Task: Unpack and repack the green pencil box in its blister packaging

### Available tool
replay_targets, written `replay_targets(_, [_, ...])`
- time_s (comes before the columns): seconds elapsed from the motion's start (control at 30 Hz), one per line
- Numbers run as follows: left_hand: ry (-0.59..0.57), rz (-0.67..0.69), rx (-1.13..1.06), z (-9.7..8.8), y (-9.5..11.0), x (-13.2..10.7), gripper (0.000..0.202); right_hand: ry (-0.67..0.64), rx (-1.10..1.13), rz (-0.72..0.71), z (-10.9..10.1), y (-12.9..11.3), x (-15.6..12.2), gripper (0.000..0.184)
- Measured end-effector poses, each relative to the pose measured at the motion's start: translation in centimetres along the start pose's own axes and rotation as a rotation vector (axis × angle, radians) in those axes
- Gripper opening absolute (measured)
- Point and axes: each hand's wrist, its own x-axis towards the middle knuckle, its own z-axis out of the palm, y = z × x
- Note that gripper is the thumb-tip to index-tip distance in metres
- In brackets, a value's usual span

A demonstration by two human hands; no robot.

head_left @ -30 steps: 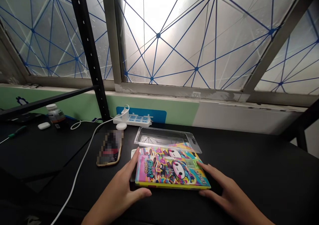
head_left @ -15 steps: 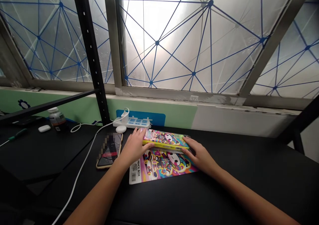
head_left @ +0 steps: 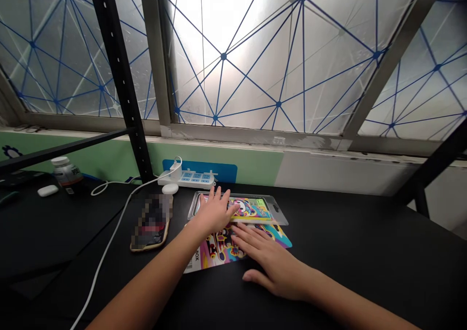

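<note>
A colourful pencil box [head_left: 257, 208] with a cartoon figure lies in a clear plastic blister shell [head_left: 280, 217] on the black table. Just in front, partly beneath the shell, lies a bright printed backing card [head_left: 222, 254] with the end of the word "BOX" showing at its left. My left hand [head_left: 215, 212] rests on the left part of the pencil box with its fingers spread, covering some of it. Stretched out flat, my right hand [head_left: 273, 259] has its fingertips over the card's middle and its thumb apart. Neither hand grips anything.
Left of the card lies a phone [head_left: 152, 223]. Behind it are a white earbud case [head_left: 170, 189] and a power strip [head_left: 197, 179] with a plug. A white cable [head_left: 105, 252] runs toward me. A bottle [head_left: 68, 173] and a black metal post [head_left: 122, 77] stand at left.
Both hands were at the pencil box's two ends. My left hand has slid onto its top, while my right hand has come off it toward me, over the card. The clear shell now shows.
</note>
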Motion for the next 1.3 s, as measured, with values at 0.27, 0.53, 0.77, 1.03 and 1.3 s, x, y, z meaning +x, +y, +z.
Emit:
replay_targets(0.27, [0.048,-0.061,0.033,0.6,-1.5,0.4,0.075,0.056,0.019,0.198,-1.0,0.5,-2.0,0.034])
replay_targets(0.53, [0.094,-0.045,0.049,1.1,-2.0,0.4,0.065,0.258,-0.115,0.449,1.1,3.3,-1.4,0.041])
replay_targets(0.77, [0.077,-0.026,0.043,0.9,-2.5,0.5,0.061,0.250,-0.077,0.491,0.6,2.6,-1.6,0.028])
replay_targets(1.03, [0.062,-0.013,0.021,0.5,-3.0,0.4,0.059,0.242,-0.009,0.517,0.3,2.8,-3.0,0.024])
replay_targets(1.3, [0.071,-0.010,0.007,0.5,-3.0,0.4,0.058,0.232,-0.067,0.455,0.4,2.1,-2.8,0.027])
